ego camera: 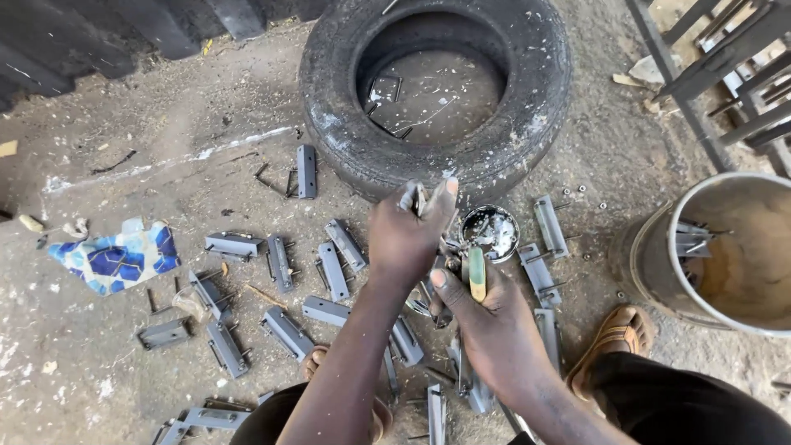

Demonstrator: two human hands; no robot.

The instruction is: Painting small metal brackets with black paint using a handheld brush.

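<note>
Hinge (412,198) in left hand (404,239) | brush (477,274) right hand (494,330) | dirt floor (165,124)

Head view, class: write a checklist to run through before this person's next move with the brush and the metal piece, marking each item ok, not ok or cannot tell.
1. Left hand has a grip on the small metal piece: ok.
2. Right hand has a grip on the brush handle: ok.
3. Paint tin open and beside the hands: ok.
4. Brush tip loaded: cannot tell, hidden.
5. Grey metal brackets sorted: not ok, scattered on the ground.
6. Bucket upright: ok.
</note>
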